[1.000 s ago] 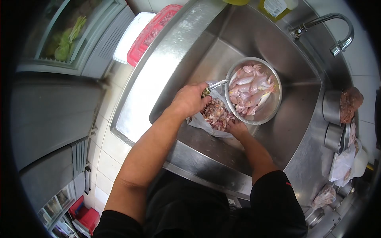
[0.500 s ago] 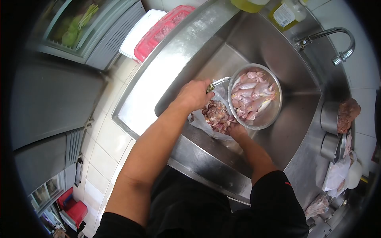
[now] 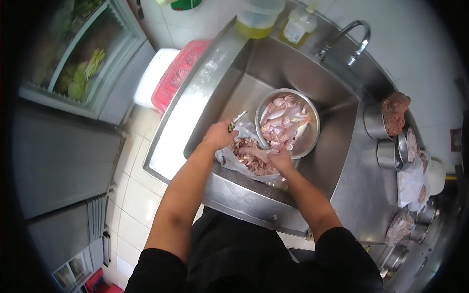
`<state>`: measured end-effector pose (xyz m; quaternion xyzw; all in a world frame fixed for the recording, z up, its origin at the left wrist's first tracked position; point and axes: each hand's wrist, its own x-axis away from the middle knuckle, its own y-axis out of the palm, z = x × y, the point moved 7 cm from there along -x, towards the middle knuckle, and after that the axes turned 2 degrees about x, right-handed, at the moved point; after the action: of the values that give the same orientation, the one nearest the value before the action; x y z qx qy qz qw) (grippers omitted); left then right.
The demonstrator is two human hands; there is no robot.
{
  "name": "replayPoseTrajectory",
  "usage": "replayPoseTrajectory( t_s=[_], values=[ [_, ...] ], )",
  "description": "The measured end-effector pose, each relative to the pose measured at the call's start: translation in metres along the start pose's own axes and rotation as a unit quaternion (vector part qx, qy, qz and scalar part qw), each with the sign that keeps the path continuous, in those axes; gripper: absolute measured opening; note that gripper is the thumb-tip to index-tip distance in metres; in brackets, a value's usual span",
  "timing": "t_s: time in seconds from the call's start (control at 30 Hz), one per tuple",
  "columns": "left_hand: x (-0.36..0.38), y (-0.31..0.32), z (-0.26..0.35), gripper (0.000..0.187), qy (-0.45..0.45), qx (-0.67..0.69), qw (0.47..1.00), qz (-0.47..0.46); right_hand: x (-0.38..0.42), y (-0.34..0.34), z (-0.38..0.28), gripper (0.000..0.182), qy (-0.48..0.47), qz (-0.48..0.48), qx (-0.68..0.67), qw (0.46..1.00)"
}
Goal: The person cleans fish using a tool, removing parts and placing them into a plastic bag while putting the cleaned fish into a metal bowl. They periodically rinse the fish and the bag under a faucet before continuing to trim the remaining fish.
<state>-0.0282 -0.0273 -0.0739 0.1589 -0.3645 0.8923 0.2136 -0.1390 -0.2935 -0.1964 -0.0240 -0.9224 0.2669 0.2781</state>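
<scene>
My left hand (image 3: pixel 220 134) is closed around the dark handle of a small metal-bladed tool (image 3: pixel 238 119), its shiny end pointing up and away. Between the fingers of my right hand (image 3: pixel 280 160) is a pinkish fish (image 3: pixel 258 153), stretched toward the left. It hangs over a white plastic bag (image 3: pixel 229 163) filled with reddish-brown fish scraps (image 3: pixel 248 145). Right behind my right hand stands a round metal bowl (image 3: pixel 316 128) holding several pink fish (image 3: pixel 286 119). Bag and bowl are both inside the steel sink (image 3: pixel 337 117).
A curved tap (image 3: pixel 364 31), a soap bottle (image 3: pixel 297 27) and a tub of yellow liquid (image 3: pixel 259 19) line the sink's back edge. On the right are metal pots (image 3: pixel 376 122), minced meat (image 3: pixel 395 112) and bags. A red plastic-covered container (image 3: pixel 178 73) sits left.
My right hand has come up out of the scraps and now shows a fish in its fingers. The left hand keeps the tool. The camera view has shifted, moving the sink leftward in the picture.
</scene>
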Motion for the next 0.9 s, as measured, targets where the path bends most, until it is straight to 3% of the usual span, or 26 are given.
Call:
replayPoseTrajectory(
  t_s=[0.03,0.13,0.17,0.3,0.4,0.6,0.67,0.77,0.9],
  values=[
    [-0.001,0.005,0.0,0.046,-0.005,-0.004,0.999,-0.037,0.028,-0.011,-0.034,0.031,0.142,-0.016,-0.152,0.978],
    [-0.002,0.021,0.005,0.042,0.086,-0.073,0.993,-0.026,0.035,0.005,-0.031,0.028,0.212,-0.062,-0.398,0.89],
    [0.002,0.024,0.011,0.041,0.1,-0.081,0.991,-0.033,0.038,0.012,-0.038,0.029,0.2,-0.116,-0.454,0.861],
    [0.013,0.036,0.034,0.038,0.174,-0.084,0.979,-0.061,0.052,0.02,-0.063,0.029,0.161,-0.162,-0.481,0.846],
    [0.024,0.035,0.055,0.032,0.225,-0.066,0.97,-0.07,0.062,0.019,-0.072,0.028,0.212,-0.113,-0.491,0.837],
    [0.035,0.03,0.071,0.024,0.288,-0.006,0.957,-0.032,0.051,0.029,-0.057,0.035,0.227,-0.17,-0.543,0.79],
    [0.04,0.035,0.075,0.021,0.33,-0.036,0.943,-0.027,0.057,0.02,-0.067,0.037,0.2,-0.14,-0.503,0.829],
    [0.035,0.037,0.072,0.019,0.257,-0.059,0.964,-0.032,0.065,0.013,-0.075,0.04,0.184,-0.12,-0.473,0.853],
    [0.024,0.041,0.06,0.02,0.238,-0.082,0.967,-0.025,0.068,0.009,-0.082,0.043,0.189,-0.122,-0.476,0.85]
  ],
)
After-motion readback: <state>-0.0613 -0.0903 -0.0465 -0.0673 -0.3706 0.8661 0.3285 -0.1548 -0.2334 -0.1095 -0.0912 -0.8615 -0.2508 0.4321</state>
